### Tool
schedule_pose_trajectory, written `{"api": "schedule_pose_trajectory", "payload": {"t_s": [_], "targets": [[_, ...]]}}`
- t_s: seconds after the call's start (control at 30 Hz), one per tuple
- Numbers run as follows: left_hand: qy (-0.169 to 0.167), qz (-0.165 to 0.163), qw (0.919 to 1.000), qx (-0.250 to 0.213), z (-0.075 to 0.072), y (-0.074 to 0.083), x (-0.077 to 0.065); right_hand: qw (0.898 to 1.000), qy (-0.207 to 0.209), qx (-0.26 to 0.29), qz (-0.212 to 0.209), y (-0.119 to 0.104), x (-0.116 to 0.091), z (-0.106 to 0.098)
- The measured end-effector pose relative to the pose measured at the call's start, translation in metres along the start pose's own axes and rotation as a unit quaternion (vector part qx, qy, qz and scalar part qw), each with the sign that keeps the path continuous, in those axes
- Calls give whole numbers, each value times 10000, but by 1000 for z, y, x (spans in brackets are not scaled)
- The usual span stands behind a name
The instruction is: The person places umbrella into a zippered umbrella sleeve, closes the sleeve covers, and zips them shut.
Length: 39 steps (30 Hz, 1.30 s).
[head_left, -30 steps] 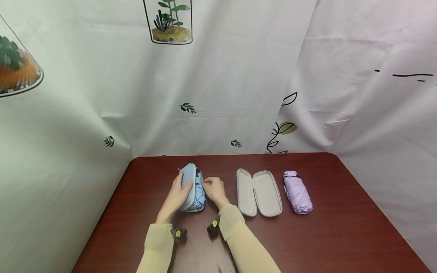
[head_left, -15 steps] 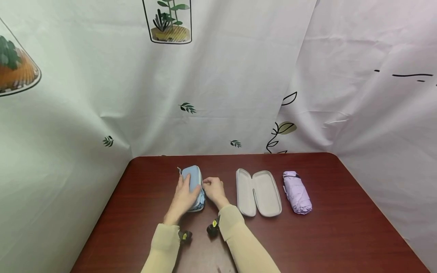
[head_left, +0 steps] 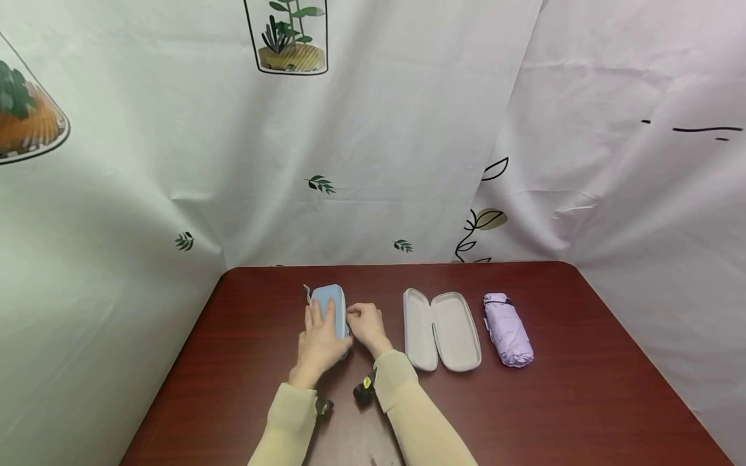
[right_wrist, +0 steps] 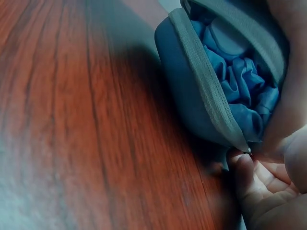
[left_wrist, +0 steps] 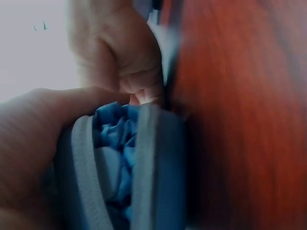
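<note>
Blue case (head_left: 334, 291), left of the pale case (head_left: 456, 333), lies under your left hand (head_left: 320, 344), whose outstretched fingers seemingly steady it while your right hand (head_left: 366, 325) pinches the zipper (right_wrist: 211, 98) on the side toward the pale case.

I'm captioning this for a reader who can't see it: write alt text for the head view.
A person's left grip rests on a light-blue case on a reddish-brown table, while the right grip pinches at its right edge. Farther right lie an open pale case and a rolled lilac bundle.
</note>
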State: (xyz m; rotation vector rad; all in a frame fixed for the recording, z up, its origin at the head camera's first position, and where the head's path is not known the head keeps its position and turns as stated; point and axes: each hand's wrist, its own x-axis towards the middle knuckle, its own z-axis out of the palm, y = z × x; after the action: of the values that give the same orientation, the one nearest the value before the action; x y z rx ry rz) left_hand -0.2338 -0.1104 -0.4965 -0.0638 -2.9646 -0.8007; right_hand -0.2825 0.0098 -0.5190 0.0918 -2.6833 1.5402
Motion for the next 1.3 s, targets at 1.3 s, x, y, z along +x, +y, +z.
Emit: {"api": "schedule_pose_trajectory", "payload": {"t_s": [1.3], "targets": [[196, 107, 9921, 1232, 12, 12, -9, 9985, -152, -159, -492, -11, -7, -10]]}}
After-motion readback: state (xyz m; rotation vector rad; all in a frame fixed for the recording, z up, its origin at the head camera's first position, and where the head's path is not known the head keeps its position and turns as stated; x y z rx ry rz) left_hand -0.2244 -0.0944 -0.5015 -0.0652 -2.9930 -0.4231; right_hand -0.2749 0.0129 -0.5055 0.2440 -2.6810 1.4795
